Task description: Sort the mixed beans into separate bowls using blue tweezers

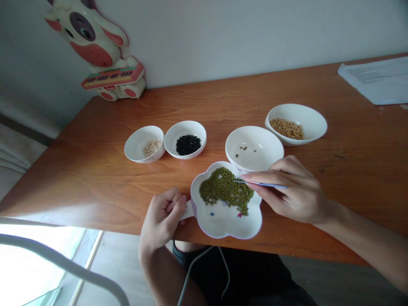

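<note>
My left hand (166, 219) is closed around the short handle of a white flower-shaped dish (216, 227) with a lilac rim. Green mung beans (225, 187) cover the upper and left part of the dish. In my right hand (295, 191) is a pair of thin bluish tweezers (269, 185), its tips down among the beans. Whether a bean sits between the tips is too small to tell. Just behind the dish stands a white bowl (270, 146) with several small beans on its bottom.
Left of centre are a bowl (134, 146) of pale flat seeds and a bowl (175, 131) of black beans. A bowl (314, 123) of tan soybeans stands at the right. A cow toy (105, 55) with a keyboard is at back left, papers (379, 80) at back right.
</note>
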The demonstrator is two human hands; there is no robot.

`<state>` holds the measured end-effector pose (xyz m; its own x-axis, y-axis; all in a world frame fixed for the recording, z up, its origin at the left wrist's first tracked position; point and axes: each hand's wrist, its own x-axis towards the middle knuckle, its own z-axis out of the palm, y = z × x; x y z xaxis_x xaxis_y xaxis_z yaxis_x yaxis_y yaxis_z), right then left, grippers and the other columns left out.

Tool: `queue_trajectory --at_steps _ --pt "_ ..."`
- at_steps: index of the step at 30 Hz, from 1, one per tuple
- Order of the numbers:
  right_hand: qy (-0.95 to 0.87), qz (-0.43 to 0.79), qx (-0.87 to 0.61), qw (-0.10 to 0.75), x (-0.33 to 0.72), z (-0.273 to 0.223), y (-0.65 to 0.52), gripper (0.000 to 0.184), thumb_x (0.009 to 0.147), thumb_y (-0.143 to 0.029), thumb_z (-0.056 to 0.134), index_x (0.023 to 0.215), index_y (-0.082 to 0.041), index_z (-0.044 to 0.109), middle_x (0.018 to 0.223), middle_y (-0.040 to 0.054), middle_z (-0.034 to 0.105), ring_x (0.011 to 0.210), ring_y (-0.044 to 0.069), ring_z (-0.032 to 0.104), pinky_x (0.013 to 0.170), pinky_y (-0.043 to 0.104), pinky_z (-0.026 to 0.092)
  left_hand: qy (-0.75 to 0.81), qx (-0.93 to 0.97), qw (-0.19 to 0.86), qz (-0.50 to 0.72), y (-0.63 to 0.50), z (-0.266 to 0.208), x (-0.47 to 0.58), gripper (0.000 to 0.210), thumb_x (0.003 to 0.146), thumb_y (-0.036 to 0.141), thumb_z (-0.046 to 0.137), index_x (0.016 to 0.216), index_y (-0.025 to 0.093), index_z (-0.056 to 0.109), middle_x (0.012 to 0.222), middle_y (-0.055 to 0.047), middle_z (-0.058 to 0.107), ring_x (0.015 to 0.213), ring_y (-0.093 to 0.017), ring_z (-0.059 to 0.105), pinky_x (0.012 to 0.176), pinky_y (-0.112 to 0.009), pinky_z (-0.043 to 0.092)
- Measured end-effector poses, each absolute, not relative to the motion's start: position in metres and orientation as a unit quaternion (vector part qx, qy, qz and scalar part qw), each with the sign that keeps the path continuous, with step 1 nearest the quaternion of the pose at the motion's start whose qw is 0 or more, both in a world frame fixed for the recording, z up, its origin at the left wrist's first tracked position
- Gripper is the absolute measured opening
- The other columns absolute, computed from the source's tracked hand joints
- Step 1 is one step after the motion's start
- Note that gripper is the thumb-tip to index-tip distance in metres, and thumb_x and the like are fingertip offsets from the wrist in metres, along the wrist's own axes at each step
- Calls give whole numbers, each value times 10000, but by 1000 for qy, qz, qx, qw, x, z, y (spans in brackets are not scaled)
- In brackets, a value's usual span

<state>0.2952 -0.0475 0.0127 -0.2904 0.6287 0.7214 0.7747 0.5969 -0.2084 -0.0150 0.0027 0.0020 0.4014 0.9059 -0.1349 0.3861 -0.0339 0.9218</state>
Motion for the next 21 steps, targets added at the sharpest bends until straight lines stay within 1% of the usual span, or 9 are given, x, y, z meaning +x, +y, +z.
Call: queue_trajectory --at_steps 5,11,16,21 --pt "-805 -96 -437 390 295 13 -47 509 834 -52 771 1284 -267 666 971 -45 812 697 125 599 687 312 489 484 674 496 255 2 2 -15 455 1005 395 544 635 231 335 493 25 493 465 -117 481 474 -236 338" --pt "-810 -114 -436 374 296 12 -47 481 826 -49 784 1253 -235 665 964 -33 805 705 130 584 687 322 487 485 673 499 251 2 2 -15 453 1007 396 539 631 229 348 494 25 492 465 -118 490 471 -236 339" --pt "-804 -112 -441 383 294 13 -47 595 831 -47 778 1354 -285 627 963 -56 802 701 127 595 686 322 491 486 669 497 262 2 2 -14 451 988 387 562 628 227 344 493 25 485 466 -115 480 470 -232 333" --pt "-786 -121 -436 420 299 19 -54 620 829 -42 780 1361 -326 634 925 -59 813 674 142 620 648 337 490 485 672 496 261 3 4 -12 452 984 381 556 620 230 335 481 27 476 456 -114 477 464 -228 333"
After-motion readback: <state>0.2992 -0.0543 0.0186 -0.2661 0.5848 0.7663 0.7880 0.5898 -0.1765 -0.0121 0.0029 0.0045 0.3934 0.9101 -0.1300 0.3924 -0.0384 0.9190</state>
